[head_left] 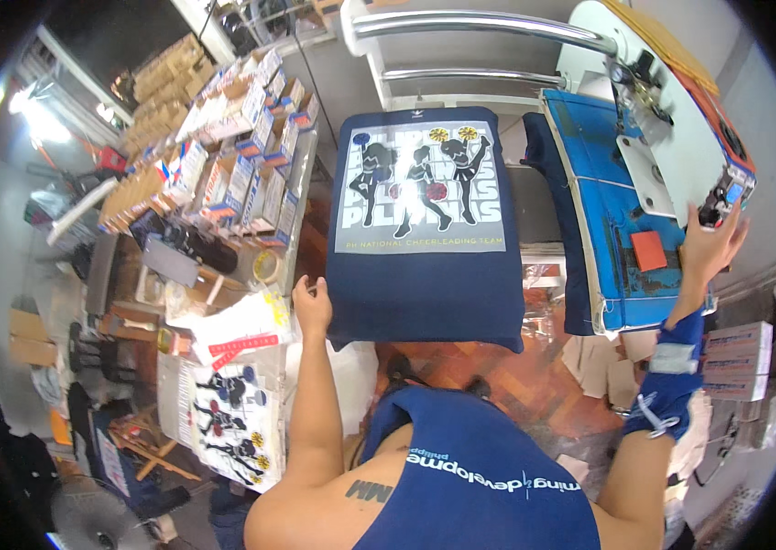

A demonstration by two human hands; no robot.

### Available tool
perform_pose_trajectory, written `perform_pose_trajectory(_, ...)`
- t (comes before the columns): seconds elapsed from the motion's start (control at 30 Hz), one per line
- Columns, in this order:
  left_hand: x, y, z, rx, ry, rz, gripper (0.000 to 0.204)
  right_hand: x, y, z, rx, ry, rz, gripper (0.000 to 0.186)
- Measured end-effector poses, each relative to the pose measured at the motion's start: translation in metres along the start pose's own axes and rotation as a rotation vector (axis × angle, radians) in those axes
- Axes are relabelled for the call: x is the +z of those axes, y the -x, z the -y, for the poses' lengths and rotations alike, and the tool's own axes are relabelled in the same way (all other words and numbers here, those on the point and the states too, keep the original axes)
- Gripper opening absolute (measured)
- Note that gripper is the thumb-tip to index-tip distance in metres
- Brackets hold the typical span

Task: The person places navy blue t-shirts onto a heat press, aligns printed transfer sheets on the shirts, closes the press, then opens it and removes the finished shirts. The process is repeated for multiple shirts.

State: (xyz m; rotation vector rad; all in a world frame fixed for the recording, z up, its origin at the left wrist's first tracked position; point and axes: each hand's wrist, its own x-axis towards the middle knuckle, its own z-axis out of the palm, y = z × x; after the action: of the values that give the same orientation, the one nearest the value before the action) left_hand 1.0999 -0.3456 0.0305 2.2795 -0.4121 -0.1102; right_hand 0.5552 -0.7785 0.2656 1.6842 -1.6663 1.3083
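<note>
A navy shirt (425,298) is spread over a platen in front of me. On its upper part lies a translucent film sheet (351,229) printed with three dark cheerleader figures and pom-poms. Beside the shirt's left lower edge is my left hand (313,307), its fingers loosely bent and apart, nothing visible in them. Out to the right, my right hand (720,246) reaches up with fingers spread at a small control box (725,197) on the heat press (580,41). Whether the fingertips press it I cannot tell. My right forearm wears a navy sleeve with a grey band.
Another dark cloth lies under a blue pad (603,183) with an orange square (649,250) on it. Several open boxes (237,183) crowd the left table. Printed cheerleader sheets (228,412), a tape roll (267,266) and a fan (99,513) are at left.
</note>
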Motion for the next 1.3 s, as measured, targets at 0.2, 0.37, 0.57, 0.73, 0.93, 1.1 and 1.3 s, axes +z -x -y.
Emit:
perform_pose_trajectory(0.2,-0.011,-0.002,0.087,-0.555,0.771,0.780,0.056,-0.014,0.249,0.083,0.065,-0.276,0.946,0.045)
perform_pose_trajectory(0.37,-0.072,-0.001,0.107,-0.294,0.474,0.827,0.026,-0.013,0.336,0.081,1.070,-0.882,1.321,0.049)
perform_pose_trajectory(0.57,-0.138,0.002,0.014,0.136,0.501,0.485,0.025,-0.045,0.245,0.063,1.035,-1.182,1.409,0.038)
perform_pose_trajectory(0.73,-0.126,0.036,-0.084,-0.014,1.706,0.345,0.039,0.005,0.140,0.132,0.890,-1.995,1.228,0.056)
perform_pose_trajectory(0.93,-0.185,0.184,-0.131,0.215,1.840,0.276,0.074,-0.039,-0.014,0.240,0.636,-2.346,0.710,0.054)
perform_pose_trajectory(1.1,-0.267,0.365,-0.081,0.478,1.904,-0.049,0.063,-0.172,-0.012,0.362,-0.210,-2.297,0.850,0.051)
perform_pose_trajectory(1.3,-0.369,0.626,-0.015,-0.125,1.303,-1.418,0.023,-0.451,0.186,0.524,-0.712,-1.864,2.294,0.042)
